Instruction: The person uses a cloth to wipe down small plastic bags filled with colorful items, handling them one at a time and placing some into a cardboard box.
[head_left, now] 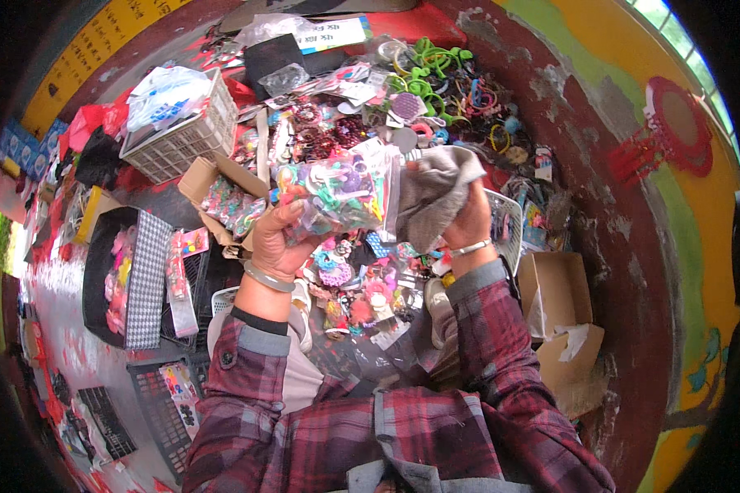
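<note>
My left hand (277,238) grips the lower left corner of a clear plastic bag (337,193) packed with small pastel pieces in purple, green, white and pink. What exactly the pieces are is too small to tell. A crumpled grey cloth (432,197) is bunched in my right hand (471,220), its folds against the bag's right side. Some of the right fingers are hidden by the cloth. Below both hands, between my feet, lies a heap of colourful hair accessories (370,287), some in clear wrappers.
Green and other headbands (436,70) are piled at the back. At the left stand a grey plastic crate (185,135), an opened cardboard box (214,177) of small packets and a houndstooth-patterned bin (144,283). Cardboard boxes (555,283) stand at the right, beside a painted wall (674,246).
</note>
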Demonstrator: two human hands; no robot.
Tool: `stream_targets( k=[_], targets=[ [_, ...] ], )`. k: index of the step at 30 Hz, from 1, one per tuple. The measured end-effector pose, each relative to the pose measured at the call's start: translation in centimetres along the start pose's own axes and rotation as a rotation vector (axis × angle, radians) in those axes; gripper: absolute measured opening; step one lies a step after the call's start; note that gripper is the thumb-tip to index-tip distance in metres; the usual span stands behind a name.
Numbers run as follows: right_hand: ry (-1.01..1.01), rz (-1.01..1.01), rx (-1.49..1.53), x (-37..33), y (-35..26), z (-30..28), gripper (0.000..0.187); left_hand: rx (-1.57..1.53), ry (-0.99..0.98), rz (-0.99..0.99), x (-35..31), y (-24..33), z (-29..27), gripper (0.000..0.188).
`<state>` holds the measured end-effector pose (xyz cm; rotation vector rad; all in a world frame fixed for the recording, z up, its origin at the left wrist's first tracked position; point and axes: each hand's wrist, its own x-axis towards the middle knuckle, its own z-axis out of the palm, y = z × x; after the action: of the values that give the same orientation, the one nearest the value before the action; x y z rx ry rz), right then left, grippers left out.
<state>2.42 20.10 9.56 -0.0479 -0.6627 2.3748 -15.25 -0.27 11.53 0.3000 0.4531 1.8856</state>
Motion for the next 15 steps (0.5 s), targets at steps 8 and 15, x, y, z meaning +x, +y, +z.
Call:
stream_targets(
  k=[8,15],
  targets=[
    [-0.049,-0.065,-0.113,-2.1,0.3,4.3,0.076,0.209,0.05,0.122,-0.1,-1.2,-0.8,0.039],
    [0.204,-0.149,-0.511,-2.2,6.0,4.2,0.053,0.319,-0.031,0.057,-0.3,-5.7,1.0,0.05]
  ],
)
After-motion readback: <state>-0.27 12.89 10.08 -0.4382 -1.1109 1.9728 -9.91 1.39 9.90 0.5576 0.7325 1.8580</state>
